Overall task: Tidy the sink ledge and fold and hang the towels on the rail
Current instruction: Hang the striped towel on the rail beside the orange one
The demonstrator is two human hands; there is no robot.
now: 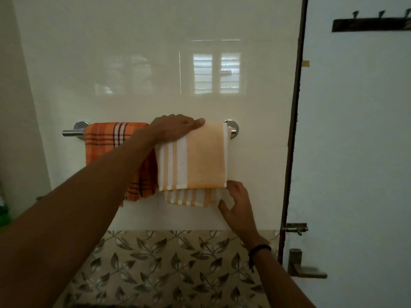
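Note:
A chrome towel rail [71, 132] is fixed to the cream tiled wall. An orange checked towel [104, 141] hangs over its left half. Beside it on the right hangs a folded yellow-and-white striped towel [200, 161], its back layer reaching lower than the front one. My left hand [175, 127] lies flat on top of the striped towel where it bends over the rail, pressing it down. My right hand [233, 203] is at the towel's lower right corner, fingers touching the bottom edge, thumb spread below the back layer.
A dark door frame [293, 130] runs down just right of the rail, with a white door [355, 152], a latch [294, 227] and a handle [307, 272]. A hook rack [371, 24] hangs at the top right. Leaf-patterned tiles [169, 267] cover the lower wall.

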